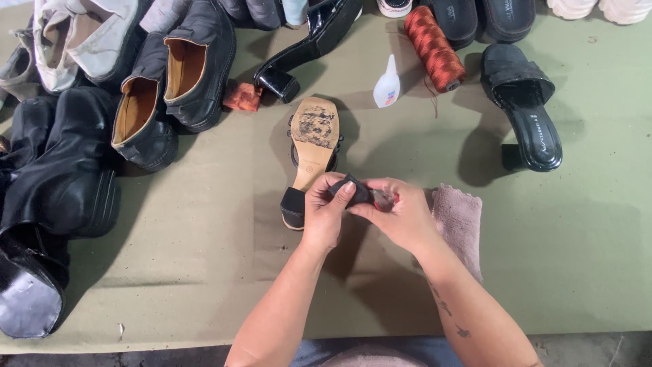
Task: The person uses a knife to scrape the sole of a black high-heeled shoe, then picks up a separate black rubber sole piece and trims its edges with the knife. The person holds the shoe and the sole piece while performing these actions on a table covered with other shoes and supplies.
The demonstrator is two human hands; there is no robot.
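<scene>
A heeled sandal (312, 146) lies sole-up in the middle of the olive table cover (204, 272), its tan sole scuffed dark near the toe. Just in front of its heel, my left hand (324, 214) and my right hand (401, 214) meet and together pinch a small black piece (358, 190). My right hand also holds something small with a red and clear part (387, 199); what it is stays unclear. A pinkish cloth (460, 224) lies right beside my right wrist.
A white glue bottle (387, 85) and an orange thread spool (432, 46) lie behind the sandal. A black heeled sandal (526, 109) sits right. Black shoes (170, 88) and boots (58, 177) crowd the left; more footwear lines the far edge.
</scene>
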